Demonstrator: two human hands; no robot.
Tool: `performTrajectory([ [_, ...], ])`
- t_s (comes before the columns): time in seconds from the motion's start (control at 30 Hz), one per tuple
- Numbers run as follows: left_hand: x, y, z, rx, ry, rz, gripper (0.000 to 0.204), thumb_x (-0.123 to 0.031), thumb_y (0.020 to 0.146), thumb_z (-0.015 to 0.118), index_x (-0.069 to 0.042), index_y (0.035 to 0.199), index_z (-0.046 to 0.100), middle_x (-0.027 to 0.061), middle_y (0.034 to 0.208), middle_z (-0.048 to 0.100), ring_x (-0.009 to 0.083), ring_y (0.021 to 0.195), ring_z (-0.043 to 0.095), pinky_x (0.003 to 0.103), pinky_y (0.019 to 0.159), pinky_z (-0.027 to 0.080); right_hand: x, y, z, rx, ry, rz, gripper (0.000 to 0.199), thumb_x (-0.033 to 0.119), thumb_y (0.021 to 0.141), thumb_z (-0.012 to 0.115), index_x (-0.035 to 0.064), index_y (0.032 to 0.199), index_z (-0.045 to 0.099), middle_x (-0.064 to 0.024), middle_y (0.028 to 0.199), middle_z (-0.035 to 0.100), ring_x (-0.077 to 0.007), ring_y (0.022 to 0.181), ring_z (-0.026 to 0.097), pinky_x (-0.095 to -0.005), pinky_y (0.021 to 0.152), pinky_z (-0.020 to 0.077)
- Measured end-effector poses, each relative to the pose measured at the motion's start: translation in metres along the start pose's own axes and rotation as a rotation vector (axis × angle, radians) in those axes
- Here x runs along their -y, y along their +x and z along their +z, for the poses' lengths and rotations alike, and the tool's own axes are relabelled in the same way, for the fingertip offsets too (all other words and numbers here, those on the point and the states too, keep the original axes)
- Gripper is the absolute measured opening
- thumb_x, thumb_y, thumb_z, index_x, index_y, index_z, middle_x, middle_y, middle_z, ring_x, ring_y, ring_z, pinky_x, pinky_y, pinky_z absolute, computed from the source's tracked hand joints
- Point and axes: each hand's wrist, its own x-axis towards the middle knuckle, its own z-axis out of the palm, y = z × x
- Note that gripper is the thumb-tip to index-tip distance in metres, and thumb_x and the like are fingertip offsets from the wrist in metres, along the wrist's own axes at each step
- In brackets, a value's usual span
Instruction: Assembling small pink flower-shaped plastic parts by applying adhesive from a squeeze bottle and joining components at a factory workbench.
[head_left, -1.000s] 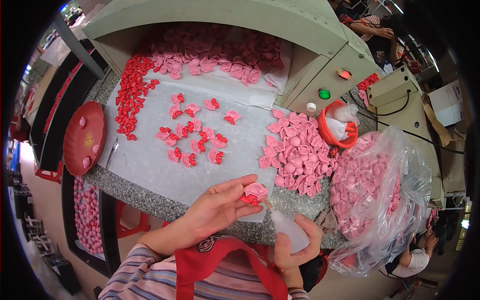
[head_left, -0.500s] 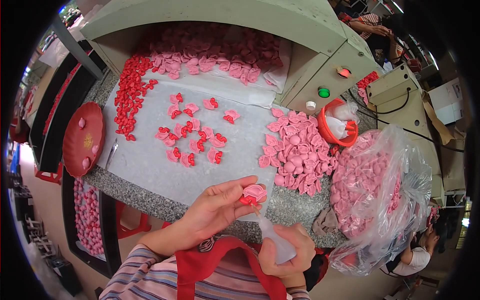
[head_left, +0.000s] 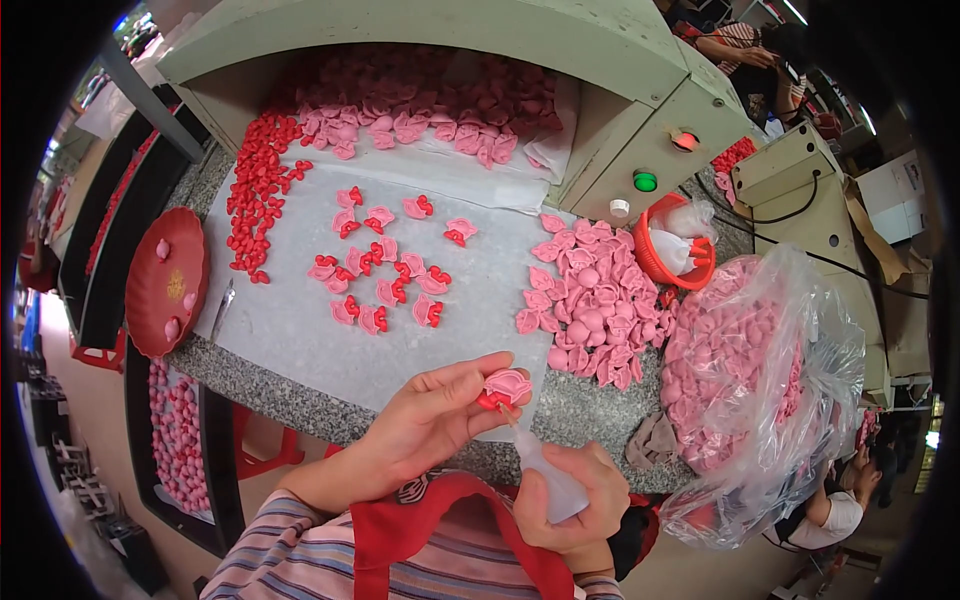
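Leftward since a second ago, the right hand [head_left: 598, 500] has brought its squeeze bottle [head_left: 565, 496] over, so the tip now meets the red base of a pink-and-red moulded piece [head_left: 508, 383]. That grip wraps thumb and fingers round the bottle, whose long axis slants, nozzle up-left, base toward the wearer. Off the near-right corner of the white sheet [head_left: 290, 320], the left hand [head_left: 430, 410] pinches the piece between thumb and fingertips; its pink part lies crosswise, pointed end right, red base toward the nozzle. Right of the sheet, loose pink pieces [head_left: 590, 300] cover the speckled desk [head_left: 600, 420]. Mid-sheet lie scattered two-tone pieces [head_left: 385, 292]; left of it sits a fluted red dish [head_left: 150, 305]. Small red parts [head_left: 260, 190] heap on its far-left side; beyond its far edge stands a grey-green cabinet [head_left: 430, 30].
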Motion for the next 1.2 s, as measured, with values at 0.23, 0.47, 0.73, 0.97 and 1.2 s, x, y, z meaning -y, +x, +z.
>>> performTrajectory([
  [0.23,0.0001,-0.0004,0.0009,0.006,0.001,-0.004,0.041,-0.019,0.090,0.051,0.003,0.125,0.044,0.0141,0.116,0.055,0.0230,0.107,0.053,0.037,0.097,0.041,-0.0002,0.0014,-0.0002,0.014,0.003,-0.005,0.029,0.001,0.060,0.067,-0.0024,0.088,0.059,-0.0081,0.064,0.061,-0.0157,0.043,0.049,-0.0224,0.040,0.0370],
  [0.47,-0.0009,-0.0009,0.0022,-0.003,0.000,-0.017,0.041,-0.018,0.090,0.052,0.003,0.124,0.045,0.0135,0.116,0.055,0.0224,0.108,0.052,0.039,0.099,0.039,0.0027,0.0046,-0.0016,0.026,-0.009,-0.004,0.030,0.001,0.060,0.068,-0.0011,0.089,0.059,-0.0087,0.066,0.062,-0.0160,0.044,0.050,-0.0226,0.041,0.0377],
  [0.73,-0.0017,-0.0003,0.0039,0.002,-0.013,-0.027,0.040,-0.018,0.089,0.053,0.003,0.123,0.046,0.0138,0.115,0.055,0.0230,0.108,0.052,0.039,0.099,0.039,0.0035,0.0061,-0.0017,0.038,-0.008,-0.007,0.033,0.001,0.059,0.068,-0.0003,0.090,0.058,-0.0079,0.065,0.062,-0.0160,0.044,0.050,-0.0226,0.041,0.0379],
  [0.97,-0.0014,-0.0001,0.0044,0.000,-0.016,-0.042,0.041,-0.018,0.089,0.053,0.004,0.124,0.045,0.0145,0.116,0.055,0.0230,0.109,0.052,0.038,0.099,0.039,0.0032,0.0044,-0.0043,0.030,-0.009,-0.017,0.031,0.001,0.059,0.068,-0.0004,0.089,0.059,-0.0060,0.062,0.059,-0.0160,0.043,0.049,-0.0229,0.040,0.0365],
  [1.2,-0.0020,-0.0010,0.0073,0.002,-0.002,-0.045,0.042,-0.018,0.089,0.053,0.004,0.124,0.044,0.0151,0.117,0.053,0.0239,0.110,0.051,0.039,0.100,0.038,0.0020,0.0056,-0.0029,0.015,-0.011,-0.034,0.030,0.001,0.059,0.068,-0.0002,0.087,0.058,-0.0060,0.060,0.058,-0.0156,0.043,0.048,-0.0228,0.040,0.0361],
])
